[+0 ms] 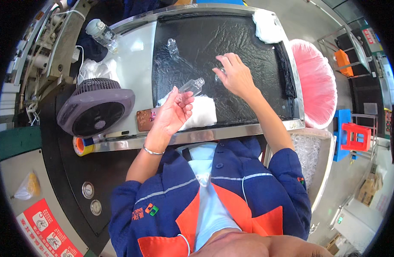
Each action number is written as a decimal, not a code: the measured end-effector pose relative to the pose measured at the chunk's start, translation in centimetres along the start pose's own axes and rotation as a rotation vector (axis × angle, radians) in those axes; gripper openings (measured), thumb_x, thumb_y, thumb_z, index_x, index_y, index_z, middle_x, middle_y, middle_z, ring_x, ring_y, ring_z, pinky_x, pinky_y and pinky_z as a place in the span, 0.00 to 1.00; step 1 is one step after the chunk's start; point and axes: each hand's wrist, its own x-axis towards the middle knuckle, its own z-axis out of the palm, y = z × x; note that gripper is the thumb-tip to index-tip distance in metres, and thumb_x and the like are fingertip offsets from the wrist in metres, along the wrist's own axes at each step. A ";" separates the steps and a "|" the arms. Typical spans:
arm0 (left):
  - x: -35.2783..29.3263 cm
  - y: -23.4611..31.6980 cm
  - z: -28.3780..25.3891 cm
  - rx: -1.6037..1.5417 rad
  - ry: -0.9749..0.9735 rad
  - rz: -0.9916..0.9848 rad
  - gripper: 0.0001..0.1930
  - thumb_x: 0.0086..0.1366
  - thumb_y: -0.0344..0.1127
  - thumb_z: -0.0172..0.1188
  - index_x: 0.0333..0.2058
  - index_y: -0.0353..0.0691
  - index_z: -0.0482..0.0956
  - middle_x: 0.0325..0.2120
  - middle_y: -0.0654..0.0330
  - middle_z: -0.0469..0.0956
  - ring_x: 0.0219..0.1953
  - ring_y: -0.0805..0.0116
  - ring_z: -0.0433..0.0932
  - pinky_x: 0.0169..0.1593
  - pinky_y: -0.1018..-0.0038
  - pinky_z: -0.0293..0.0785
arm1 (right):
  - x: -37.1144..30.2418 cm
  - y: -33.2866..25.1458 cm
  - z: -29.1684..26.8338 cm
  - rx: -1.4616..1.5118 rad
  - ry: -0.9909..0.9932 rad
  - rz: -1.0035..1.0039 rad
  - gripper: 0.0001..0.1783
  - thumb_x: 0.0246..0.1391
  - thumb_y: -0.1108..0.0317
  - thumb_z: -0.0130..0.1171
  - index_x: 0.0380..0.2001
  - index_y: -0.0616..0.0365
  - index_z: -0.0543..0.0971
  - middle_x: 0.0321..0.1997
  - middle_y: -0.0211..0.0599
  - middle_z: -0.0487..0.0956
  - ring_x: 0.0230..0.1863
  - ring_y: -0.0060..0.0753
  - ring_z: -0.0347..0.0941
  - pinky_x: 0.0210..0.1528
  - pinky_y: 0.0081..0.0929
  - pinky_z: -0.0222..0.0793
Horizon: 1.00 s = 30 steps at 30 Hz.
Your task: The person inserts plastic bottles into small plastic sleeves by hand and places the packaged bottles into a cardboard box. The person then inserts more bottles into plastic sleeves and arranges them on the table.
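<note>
My left hand (173, 110) is palm up above a folded white cloth (203, 113), its fingers curled at the base of a small clear bottle (193, 87). That bottle tilts, with its neck pointing up and right. Over the black work surface (248, 94), my right hand (237, 76) has its thumb and fingers apart. A clear, shiny piece (217, 78) shows beside that thumb; it is partly hidden, and whether the hand touches it is unclear. Farther off, another small clear bottle (172, 46) lies on the black surface.
A grey fan (96, 109) stands left, near a lidded drinking bottle (103, 34). A brown patterned case (144, 120) lies by the metal front rim. White cloth (267, 26) covers the far right corner. To the right are a pink-covered round container (313, 83) and a bin of clear pieces (306, 150).
</note>
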 end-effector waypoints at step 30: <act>-2.4 -3.8 0.8 0.955 -0.066 0.577 0.16 0.68 0.36 0.53 0.50 0.35 0.70 0.42 0.57 0.77 0.33 0.77 0.75 0.32 0.83 0.69 | -6.8 -5.7 -1.7 1.402 -0.166 0.502 0.09 0.52 0.80 0.59 0.38 0.63 0.74 0.39 0.29 0.74 0.38 0.17 0.71 0.40 0.17 0.69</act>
